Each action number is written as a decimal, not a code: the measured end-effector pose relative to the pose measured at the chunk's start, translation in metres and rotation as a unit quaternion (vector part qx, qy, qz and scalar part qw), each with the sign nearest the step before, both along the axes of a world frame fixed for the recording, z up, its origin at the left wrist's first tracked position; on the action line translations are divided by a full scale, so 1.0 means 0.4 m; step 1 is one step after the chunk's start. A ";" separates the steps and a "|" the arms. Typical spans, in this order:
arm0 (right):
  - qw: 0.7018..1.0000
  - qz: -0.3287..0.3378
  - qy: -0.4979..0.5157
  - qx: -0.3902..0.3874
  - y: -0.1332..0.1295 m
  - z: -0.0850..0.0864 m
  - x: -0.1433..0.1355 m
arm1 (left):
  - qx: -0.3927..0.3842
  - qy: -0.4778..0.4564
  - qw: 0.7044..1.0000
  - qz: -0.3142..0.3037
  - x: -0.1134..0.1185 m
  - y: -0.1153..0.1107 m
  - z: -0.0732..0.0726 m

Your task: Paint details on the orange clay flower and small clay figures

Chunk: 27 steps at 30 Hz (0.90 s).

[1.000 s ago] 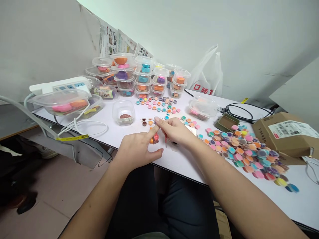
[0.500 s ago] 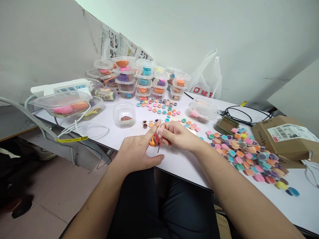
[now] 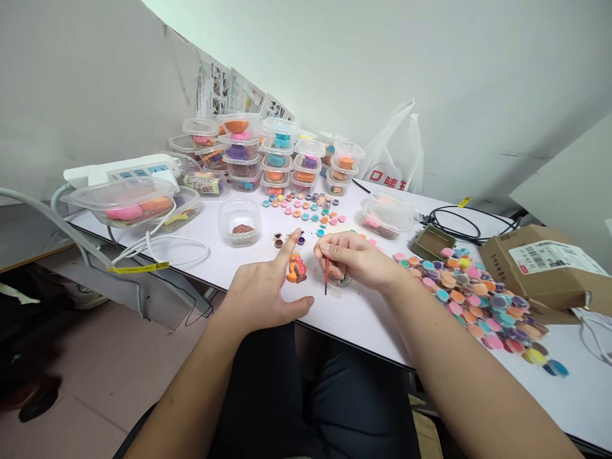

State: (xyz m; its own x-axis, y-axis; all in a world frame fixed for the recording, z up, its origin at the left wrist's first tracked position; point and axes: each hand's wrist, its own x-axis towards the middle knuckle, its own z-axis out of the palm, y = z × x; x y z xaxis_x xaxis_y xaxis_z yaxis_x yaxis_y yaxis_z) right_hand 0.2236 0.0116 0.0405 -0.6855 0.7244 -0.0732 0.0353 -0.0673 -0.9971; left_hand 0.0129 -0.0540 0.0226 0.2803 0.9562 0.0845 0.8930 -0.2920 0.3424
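Note:
A small orange and red figure [image 3: 297,268] is beside my left hand [image 3: 264,290], near the table's front edge. The thumb and index finger of my left hand are spread around the figure; whether the hidden fingers touch it I cannot tell. My right hand [image 3: 351,255] is closed on a thin red paintbrush [image 3: 326,271], its dark tip pointing down just right of the figure. Something white shows partly between the right fingers. Under that hand a round clear item is partly hidden. Small paint pots [image 3: 278,241] stand behind the figure.
A clear tub with brown stuff [image 3: 240,220] stands at the left. Stacked lidded tubs [image 3: 276,159] line the back. Many paint pots [image 3: 478,299] lie at the right, beside a cardboard box [image 3: 540,274]. A power strip [image 3: 119,167] and white cables are at the far left.
My right hand has moved right with the brush, away from the figure, and the brush is more upright. More of the figure shows. My left hand has barely moved.

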 end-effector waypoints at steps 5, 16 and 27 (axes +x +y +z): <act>0.999 -0.031 0.021 0.019 0.002 -0.003 0.010 | 0.025 -0.043 0.999 0.011 -0.001 -0.001 -0.010; 0.996 -0.056 0.048 0.054 0.007 -0.017 0.004 | 0.095 -0.332 0.938 0.020 -0.038 0.016 -0.055; 0.980 -0.193 0.054 0.012 0.014 -0.051 -0.044 | 0.052 -0.444 0.892 0.063 -0.052 0.034 -0.078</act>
